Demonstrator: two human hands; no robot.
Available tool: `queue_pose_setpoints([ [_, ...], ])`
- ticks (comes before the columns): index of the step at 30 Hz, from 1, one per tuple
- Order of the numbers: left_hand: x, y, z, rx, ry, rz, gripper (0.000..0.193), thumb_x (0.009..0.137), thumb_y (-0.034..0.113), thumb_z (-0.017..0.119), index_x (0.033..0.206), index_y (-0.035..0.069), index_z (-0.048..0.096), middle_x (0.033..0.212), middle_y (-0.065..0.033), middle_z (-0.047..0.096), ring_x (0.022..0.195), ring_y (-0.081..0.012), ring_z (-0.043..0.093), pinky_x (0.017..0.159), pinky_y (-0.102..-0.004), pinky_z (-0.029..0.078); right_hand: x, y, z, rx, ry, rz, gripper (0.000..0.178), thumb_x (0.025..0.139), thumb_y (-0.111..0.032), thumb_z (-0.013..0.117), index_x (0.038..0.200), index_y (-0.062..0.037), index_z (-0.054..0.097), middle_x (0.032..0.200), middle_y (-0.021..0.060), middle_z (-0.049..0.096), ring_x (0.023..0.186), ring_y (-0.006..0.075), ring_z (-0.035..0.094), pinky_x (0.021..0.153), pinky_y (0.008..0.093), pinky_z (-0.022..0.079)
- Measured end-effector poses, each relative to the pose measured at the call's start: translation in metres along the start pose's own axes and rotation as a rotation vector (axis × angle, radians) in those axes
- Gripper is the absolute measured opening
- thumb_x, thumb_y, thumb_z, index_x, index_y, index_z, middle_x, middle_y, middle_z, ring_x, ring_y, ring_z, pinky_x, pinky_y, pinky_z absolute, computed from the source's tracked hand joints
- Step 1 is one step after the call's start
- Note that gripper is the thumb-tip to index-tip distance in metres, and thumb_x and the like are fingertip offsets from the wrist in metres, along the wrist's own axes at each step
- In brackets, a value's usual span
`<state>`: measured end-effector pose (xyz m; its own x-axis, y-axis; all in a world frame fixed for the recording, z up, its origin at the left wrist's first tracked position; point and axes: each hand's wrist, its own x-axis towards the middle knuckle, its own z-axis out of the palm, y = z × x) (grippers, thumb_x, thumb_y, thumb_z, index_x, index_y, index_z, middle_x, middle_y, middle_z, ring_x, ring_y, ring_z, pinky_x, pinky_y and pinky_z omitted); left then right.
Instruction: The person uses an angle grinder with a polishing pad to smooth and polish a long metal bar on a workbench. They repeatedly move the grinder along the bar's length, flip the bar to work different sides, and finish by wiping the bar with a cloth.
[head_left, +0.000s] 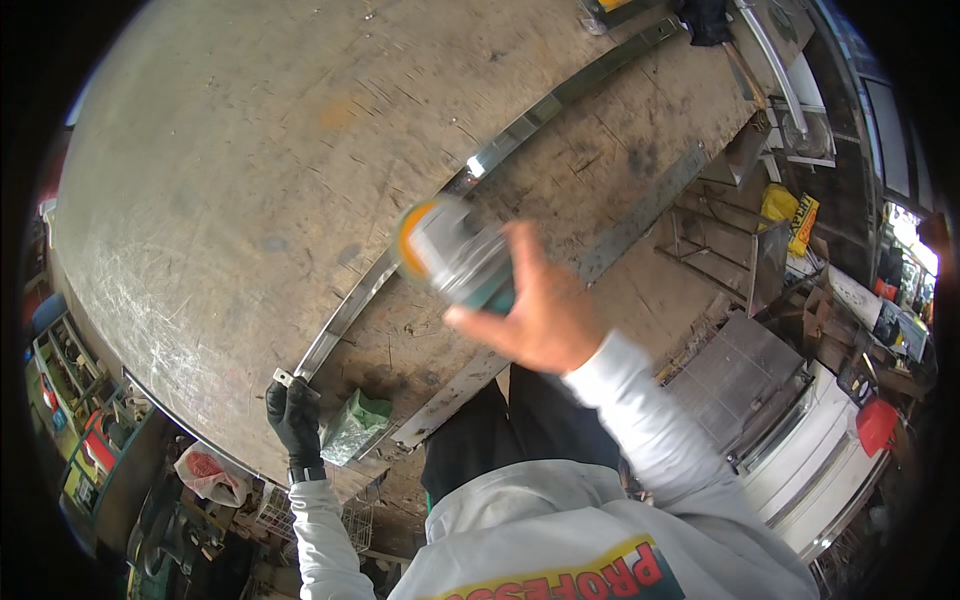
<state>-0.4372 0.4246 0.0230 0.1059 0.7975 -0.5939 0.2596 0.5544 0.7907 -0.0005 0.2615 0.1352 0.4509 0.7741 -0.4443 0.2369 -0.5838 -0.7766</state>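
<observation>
A long shiny metal strip (345,322) runs slantwise over the worn workbench (230,170), from near left to far right. At its near end my left hand (293,418), in a black glove, is closed round the metal. Above the strip's middle my bare right hand (545,310) grips a can-shaped thing (455,255), grey and teal with an orange end. Motion smears this thing, so its exact kind cannot be made out. It covers part of the strip, and I cannot tell whether it touches the metal.
Beside my left hand lies a crumpled green-and-clear plastic packet (357,425). A flat metal bar (640,215) lies along the bench's near side. A dark cloth (705,20) and a hammer-like handle (745,75) are at the far right. A metal frame (720,245) stands right of the bench.
</observation>
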Motion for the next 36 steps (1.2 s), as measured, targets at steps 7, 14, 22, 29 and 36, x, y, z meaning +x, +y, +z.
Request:
queue_pose_setpoints([
  [7,0.003,-0.004,-0.001,-0.047,0.008,0.021,0.014,0.102,0.014,0.078,0.113,0.01,0.072,0.086,0.0021,0.072,0.065,-0.0055,0.062,0.055,-0.0213,0.046,0.058,0.054,-0.144,-0.231,0.355,0.115,0.099,0.083,-0.062,0.087,0.139,0.0106,0.049,0.126,0.0324,0.068,0.109,0.04,0.073,0.099,0.0466,0.058],
  [14,0.005,-0.004,-0.006,-0.057,-0.039,0.042,0.014,0.102,0.013,0.078,0.115,0.008,0.073,0.095,-0.0006,0.075,0.076,-0.011,0.068,0.066,-0.0284,0.056,0.033,0.014,-0.055,-0.089,0.168,0.028,0.078,0.089,-0.05,0.087,0.132,-0.0027,0.043,0.109,0.0218,0.073,0.095,0.033,0.076,0.084,0.0457,0.061],
  [22,0.014,-0.014,-0.003,-0.062,-0.044,-0.008,0.016,0.104,0.011,0.075,0.12,0.008,0.074,0.101,0.0009,0.077,0.083,-0.0088,0.069,0.074,-0.0269,0.057,-0.037,-0.033,0.142,-0.181,-0.29,-0.22,0.1,0.09,-0.047,0.085,0.156,0.0013,0.026,0.103,0.0288,0.07,0.072,0.0387,0.076,0.057,0.0476,0.062],
  [29,0.009,-0.015,-0.022,-0.015,-0.046,0.025,0.01,0.104,0.014,0.075,0.113,0.011,0.072,0.084,0.0078,0.068,0.064,-0.0019,0.057,0.053,-0.0196,0.041,-0.02,-0.001,0.057,-0.128,-0.096,-0.136,0.09,0.087,-0.053,0.087,0.143,0.0005,0.041,0.113,0.0272,0.072,0.088,0.044,0.077,0.075,0.0497,0.064],
  [36,0.006,0.008,-0.002,-0.011,-0.125,0.0,0.008,0.105,0.013,0.07,0.113,0.01,0.072,0.087,0.0069,0.066,0.07,-0.0027,0.057,0.059,-0.02,0.043,0.051,0.063,-0.118,-0.129,0.322,0.075,0.102,0.082,-0.063,0.088,0.142,0.0075,0.044,0.121,0.0312,0.07,0.106,0.0384,0.075,0.094,0.046,0.06],
])
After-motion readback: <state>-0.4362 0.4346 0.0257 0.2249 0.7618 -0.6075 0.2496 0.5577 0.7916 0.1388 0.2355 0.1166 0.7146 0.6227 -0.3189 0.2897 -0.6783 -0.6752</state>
